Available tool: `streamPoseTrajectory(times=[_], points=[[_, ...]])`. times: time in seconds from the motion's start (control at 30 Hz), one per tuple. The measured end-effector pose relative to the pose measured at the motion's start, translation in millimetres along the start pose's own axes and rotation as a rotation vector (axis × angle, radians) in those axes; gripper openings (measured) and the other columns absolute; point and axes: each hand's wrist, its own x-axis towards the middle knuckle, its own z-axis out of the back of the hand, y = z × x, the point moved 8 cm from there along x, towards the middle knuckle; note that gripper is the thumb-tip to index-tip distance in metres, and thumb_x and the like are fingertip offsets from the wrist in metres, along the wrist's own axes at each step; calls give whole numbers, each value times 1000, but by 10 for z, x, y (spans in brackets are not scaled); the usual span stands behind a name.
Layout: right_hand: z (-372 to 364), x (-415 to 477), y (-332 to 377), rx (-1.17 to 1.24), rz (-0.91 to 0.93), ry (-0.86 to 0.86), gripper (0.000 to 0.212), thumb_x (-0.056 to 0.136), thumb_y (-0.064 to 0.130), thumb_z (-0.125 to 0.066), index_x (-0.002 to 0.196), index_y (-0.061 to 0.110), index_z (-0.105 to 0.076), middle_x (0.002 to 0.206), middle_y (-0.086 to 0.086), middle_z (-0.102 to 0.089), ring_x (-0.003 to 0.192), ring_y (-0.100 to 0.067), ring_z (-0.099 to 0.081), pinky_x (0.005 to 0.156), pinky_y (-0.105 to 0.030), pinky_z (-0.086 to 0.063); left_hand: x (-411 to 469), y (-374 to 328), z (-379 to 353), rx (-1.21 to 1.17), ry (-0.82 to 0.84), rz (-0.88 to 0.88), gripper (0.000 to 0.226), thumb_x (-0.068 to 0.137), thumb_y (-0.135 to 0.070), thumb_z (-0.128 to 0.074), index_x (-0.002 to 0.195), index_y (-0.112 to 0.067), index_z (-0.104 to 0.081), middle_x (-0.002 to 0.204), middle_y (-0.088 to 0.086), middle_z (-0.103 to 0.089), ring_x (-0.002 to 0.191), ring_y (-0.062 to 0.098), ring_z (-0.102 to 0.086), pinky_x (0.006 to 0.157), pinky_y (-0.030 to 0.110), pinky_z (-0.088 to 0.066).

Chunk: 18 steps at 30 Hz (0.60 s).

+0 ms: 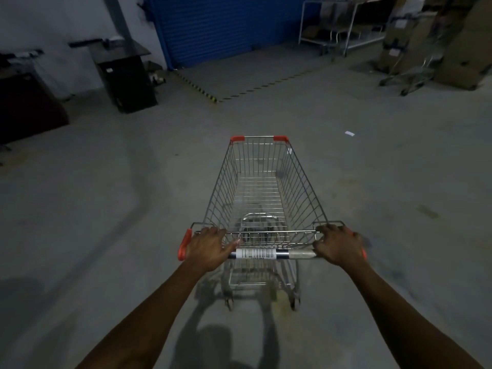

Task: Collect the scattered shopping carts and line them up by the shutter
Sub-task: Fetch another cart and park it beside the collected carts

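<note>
With both hands wrapped around the push handle (pixel 271 253), the grip is already where it should be: left hand (pixel 210 249) closed near the orange end cap (pixel 184 245), right hand (pixel 339 245) closed at the opposite end, barcode label between them. Wide spacing, good for steering.

Wire shopping cart (pixel 266 187) sits straight ahead of the person on bare concrete floor (pixel 106 209), basket empty, orange corner bumpers at the front. Handling guess: light with nothing in it, rigid steel frame, rolls easy on casters; rear wheels visible under the handle, front ones hidden. Casters likely swivel, so it may drift — two-handed hold on the bar counters that. Bar looks smooth metal, could be a bit slippery.

Further on, yellow-black hazard tape (pixel 202 90) marks out a floor zone in front of the blue roller shutter (pixel 229 25). No carts lined up there that I can see. Second cart (pixel 410 75) stands far right beside cardboard boxes (pixel 458 49), well apart from the shutter, probably another one to fetch. Black cabinet (pixel 127 75) left of the shutter.
</note>
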Motion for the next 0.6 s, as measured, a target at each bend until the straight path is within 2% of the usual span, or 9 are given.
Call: streamPoseTrajectory(times=[0.2, 0.4, 0.6], points=[[372, 1355, -146, 4, -24, -14, 68, 78, 59, -37, 140, 36, -50, 145, 5, -52, 131, -24, -47, 101, -47, -36, 1470, -59, 212, 2, 1, -18, 124, 63, -93, 19, 142, -28, -51, 148, 5, -52, 132, 27, -50, 108, 45, -39], [750, 2869, -289, 27, -75, -66, 59, 82, 54, -48, 139, 39, -52, 145, 4, -53, 134, -24, -45, 103, -47, -36, 3175, -73, 432, -3, -41, -70, 122, 65, -95, 11, 140, -25, -54, 143, 6, -55, 128, 27, -53, 103, 43, -44], [1227, 4345, -336, 40, -121, -91, 65, 75, 57, -37, 134, 37, -55, 140, 5, -56, 131, -23, -48, 101, -45, -38, 4931, -21, 653, -8, -6, -114, 119, 67, -94, 14, 142, -30, -52, 146, 5, -52, 131, 26, -51, 108, 45, -40]])
